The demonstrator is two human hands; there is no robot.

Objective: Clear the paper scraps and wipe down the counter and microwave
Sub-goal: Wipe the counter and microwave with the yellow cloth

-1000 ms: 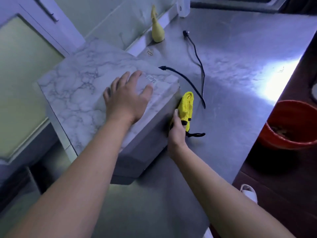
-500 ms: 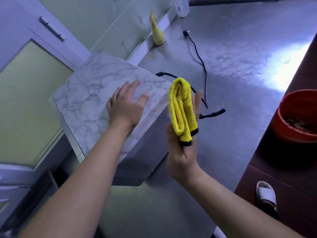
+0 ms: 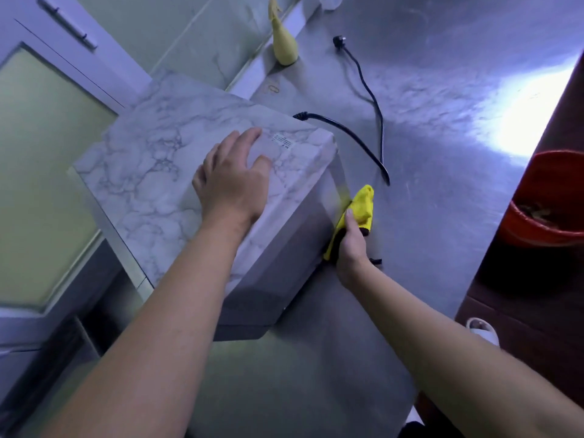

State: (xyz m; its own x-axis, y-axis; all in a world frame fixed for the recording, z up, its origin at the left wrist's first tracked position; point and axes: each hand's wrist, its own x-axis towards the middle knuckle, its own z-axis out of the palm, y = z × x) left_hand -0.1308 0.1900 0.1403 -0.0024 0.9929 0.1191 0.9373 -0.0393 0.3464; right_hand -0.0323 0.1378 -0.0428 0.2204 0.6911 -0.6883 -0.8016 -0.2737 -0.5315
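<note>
Single view, worn on your head. It faces forward and steeply down along your two bare forearms onto the brushed grey steel bench (image 3: 442, 74). It is close in: the white marble-patterned microwave box (image 3: 151, 159) fills centre-left, and your left hand (image 3: 232, 181) and right hand (image 3: 350, 245) sit mid-frame. The wide lens tilts the scene, so the bench edge runs diagonally at right, past the round red plastic bucket (image 3: 543, 229).

Left hand (image 3: 232, 181) flat, right hand (image 3: 352, 248) curled
</note>
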